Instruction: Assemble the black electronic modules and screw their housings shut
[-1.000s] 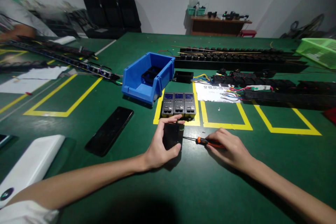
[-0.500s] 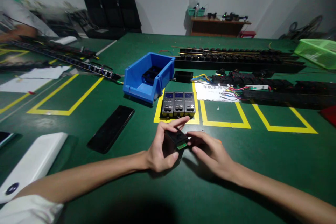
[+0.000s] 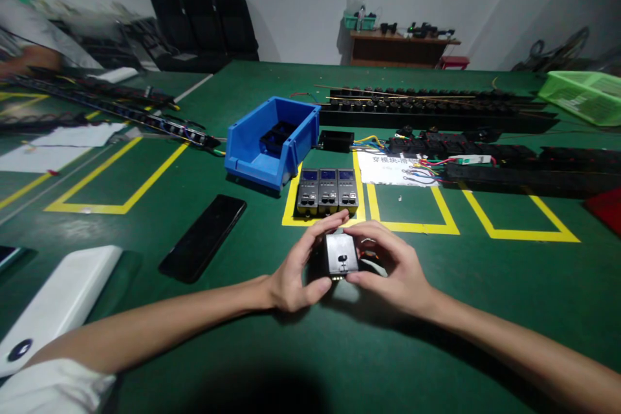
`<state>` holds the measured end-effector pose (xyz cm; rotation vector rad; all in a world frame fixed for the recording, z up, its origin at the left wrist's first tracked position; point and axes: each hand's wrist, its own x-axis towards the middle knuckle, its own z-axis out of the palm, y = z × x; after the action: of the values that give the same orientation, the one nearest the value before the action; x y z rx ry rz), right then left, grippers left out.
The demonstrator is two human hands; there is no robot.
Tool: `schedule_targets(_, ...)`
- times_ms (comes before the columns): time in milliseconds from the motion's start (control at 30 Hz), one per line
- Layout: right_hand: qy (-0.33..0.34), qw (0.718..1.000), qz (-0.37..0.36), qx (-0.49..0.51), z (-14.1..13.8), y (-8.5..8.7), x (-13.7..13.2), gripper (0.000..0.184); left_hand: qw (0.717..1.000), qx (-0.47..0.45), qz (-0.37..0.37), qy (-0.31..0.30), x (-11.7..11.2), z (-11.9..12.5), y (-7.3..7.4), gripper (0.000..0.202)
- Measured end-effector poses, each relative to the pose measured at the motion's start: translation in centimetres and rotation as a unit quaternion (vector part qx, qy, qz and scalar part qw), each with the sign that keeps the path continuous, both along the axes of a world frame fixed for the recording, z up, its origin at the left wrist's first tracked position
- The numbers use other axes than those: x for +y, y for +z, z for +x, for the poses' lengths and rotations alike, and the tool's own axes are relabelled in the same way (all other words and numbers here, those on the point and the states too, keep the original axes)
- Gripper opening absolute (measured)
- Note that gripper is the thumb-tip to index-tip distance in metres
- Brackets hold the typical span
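Between my two hands is a small black box-shaped module (image 3: 341, 255), its flat face with a dark slot turned up toward me and metal contacts along its near edge. My left hand (image 3: 301, 272) grips it from the left, thumb at the near corner and fingers along the far side. From the right, my right hand (image 3: 398, 266) holds it between thumb and fingers. Just beyond my fingertips, three similar grey-black modules (image 3: 328, 191) stand side by side inside a yellow taped outline. The module's underside is hidden.
A blue bin (image 3: 272, 142) holding black parts stands behind the modules. To the left lie a black phone (image 3: 202, 238) and a white device (image 3: 58, 307). Wired black strips (image 3: 466, 142), a paper sheet (image 3: 388, 171) and a green basket (image 3: 582, 97) are at right. Another person's arm (image 3: 33, 59) shows far left.
The module has been turned over, so a flat slotted face shows instead of its green-marked end. My right hand has closed in on it from the right.
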<state>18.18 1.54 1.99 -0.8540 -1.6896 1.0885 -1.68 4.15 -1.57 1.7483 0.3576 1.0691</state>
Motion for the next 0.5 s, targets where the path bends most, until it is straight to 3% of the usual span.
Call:
schedule_targets(233,0.006,0.999,0.044,-0.02,-0.29,0.04,-0.09,0.056,0.999,-0.011,0.001,0.052,0.11,-0.06,-0.4,0.056)
schedule_targets(500,0.005,0.995,0.067,-0.073,-0.24,0.56,-0.22,0.054,0.995,-0.008,0.038,0.09,0.04,-0.12,-0.81,0.056)
